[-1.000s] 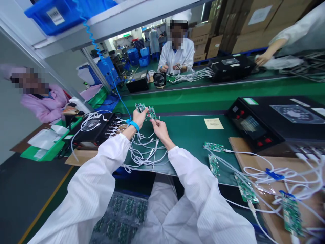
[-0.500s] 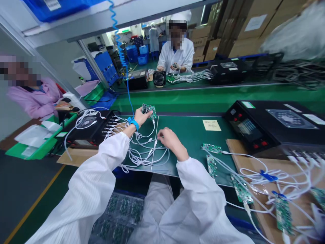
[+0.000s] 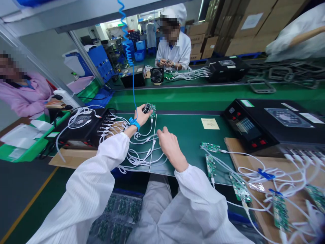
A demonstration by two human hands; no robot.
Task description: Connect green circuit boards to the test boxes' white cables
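My left hand (image 3: 142, 117), with a blue band on its wrist, grips a green circuit board (image 3: 152, 109) by its left side, above the table. A white cable is plugged into the board's lower edge and hangs down. To the right and lower, my right hand (image 3: 168, 144) has curled, closed fingers. Its fingertips meet the end of a white cable (image 3: 148, 139); the exact grip is partly hidden. Below both hands lies a tangle of white cables (image 3: 137, 159), with loose plugs among them.
Left stands a black box (image 3: 83, 130) with several cables plugged in. At right are another black box (image 3: 276, 125) with a screen, several cabled boards (image 3: 240, 188) and a yellow note (image 3: 210, 124). Packed boards (image 3: 119, 210) sit below the table edge. Co-workers (image 3: 175, 47) are opposite and at left.
The view has turned slightly to the right. My right hand has shifted a little and turned, fingers still curled. My left hand keeps the circuit board in nearly the same place.
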